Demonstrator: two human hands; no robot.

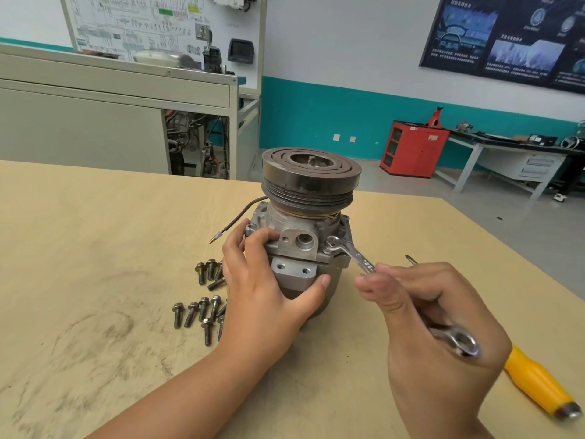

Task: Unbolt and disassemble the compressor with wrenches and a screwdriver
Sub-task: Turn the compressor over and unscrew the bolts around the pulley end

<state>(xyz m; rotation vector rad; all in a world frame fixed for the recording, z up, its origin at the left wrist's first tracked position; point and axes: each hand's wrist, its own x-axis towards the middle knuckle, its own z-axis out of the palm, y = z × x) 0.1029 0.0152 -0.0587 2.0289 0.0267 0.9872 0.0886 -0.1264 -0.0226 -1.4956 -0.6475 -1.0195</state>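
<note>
On the left of the counter [79, 248] a scatter of loose bolts [202, 307] is seen, from which it may be judged that a good part of the unbolting is done. Just right of them, the left hand [266, 280] is wrapped round the near side of the compressor [304, 245], with the fingers curled on the upper housing and the thumb pressed along the lower body, so that it is held steady. The compressor is stood upright in the middle of the counter, its pulley [311, 172] uppermost and not yet removed. The housing appears to be joined still, so most of the disassembly is judged to lie ahead. On its right flank the open end of a wrench [356, 258] is set on a bolt head that is not yet out. The wrench shaft is gripped in the right hand [437, 318], fingers curled closed round it, with the ring end protruding at the near side. Farther right, a yellow-handled screwdriver [538, 386] is left lying on the counter, untouched.
</note>
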